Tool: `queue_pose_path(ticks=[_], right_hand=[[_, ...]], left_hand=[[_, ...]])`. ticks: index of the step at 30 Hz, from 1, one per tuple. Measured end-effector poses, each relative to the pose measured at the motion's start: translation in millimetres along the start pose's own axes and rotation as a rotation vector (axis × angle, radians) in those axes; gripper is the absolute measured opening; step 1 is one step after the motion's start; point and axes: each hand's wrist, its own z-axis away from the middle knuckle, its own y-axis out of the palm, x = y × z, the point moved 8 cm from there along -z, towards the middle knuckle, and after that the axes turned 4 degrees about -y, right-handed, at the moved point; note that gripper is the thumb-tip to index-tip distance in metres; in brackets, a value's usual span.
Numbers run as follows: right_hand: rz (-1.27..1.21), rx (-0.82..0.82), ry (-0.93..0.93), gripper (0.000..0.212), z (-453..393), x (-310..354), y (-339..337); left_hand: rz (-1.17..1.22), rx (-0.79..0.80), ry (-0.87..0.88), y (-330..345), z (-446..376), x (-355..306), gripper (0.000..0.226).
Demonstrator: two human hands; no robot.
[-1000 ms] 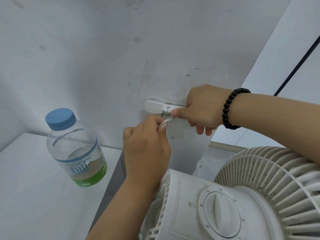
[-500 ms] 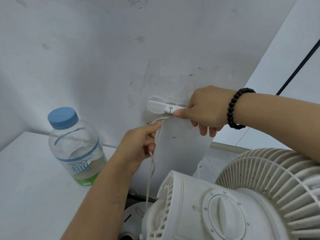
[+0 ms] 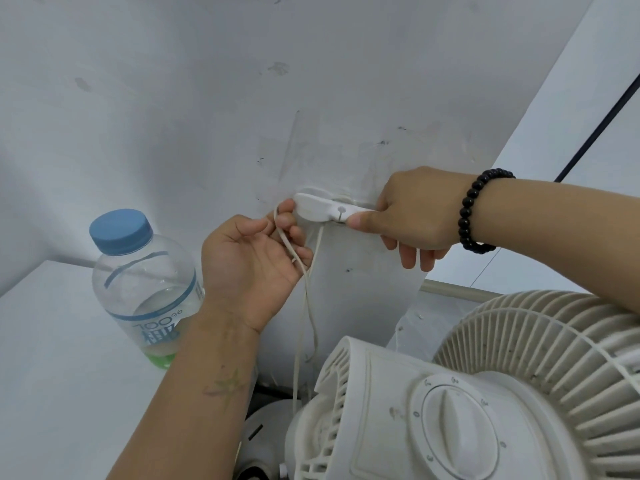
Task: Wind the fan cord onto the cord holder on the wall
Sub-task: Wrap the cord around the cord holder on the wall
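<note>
Head view: left hand (image 3: pixel 258 258) pinches the fan cord (image 3: pixel 304 296) below the cord holder (image 3: pixel 325 210) on the wall (image 3: pixel 207 116) (scuffed); right hand (image 3: pixel 412 216) clamps the holder's right end.

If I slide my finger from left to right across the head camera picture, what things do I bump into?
Water bottle → left hand pinching the fan cord → cord holder → right hand → black bead bracelet.
</note>
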Motion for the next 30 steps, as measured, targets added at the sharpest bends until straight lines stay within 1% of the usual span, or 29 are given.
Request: queue_pose_path(ticks=[7,14,22,25,27,28,30], right_hand=[[-0.003,0.010,0.004,0.061,0.6,0.8,1.2],[-0.027,0.003,0.016,0.061,2.0,-0.3,0.7],[-0.031,-0.002,0.013,0.060,2.6,2.7,0.7],[-0.002,-0.027,0.003,0.058,6.2,3.6,-2.5],[0.094,-0.111,-0.030,0.055,12.6,8.0,-12.4],[0.140,-0.194,-0.062,0.053,16.5,11.3,-20.8],[0.185,-0.415,-0.155,0.044,25.8,21.2,-40.4]], left_hand=[[-0.098,-0.021,0.082,1.3,0.4,-2.6,0.032],[-0.237,-0.107,0.164,-2.8,0.7,-8.1,0.039],[-0.161,-0.133,0.178,5.4,1.3,-0.8,0.026],[-0.191,-0.138,0.198,8.3,3.0,-2.1,0.025],[-0.270,-0.159,0.238,10.3,5.0,-6.2,0.026],[-0.323,-0.173,0.264,11.6,6.2,-8.4,0.026],[-0.402,-0.192,0.302,14.2,8.5,-11.5,0.026]])
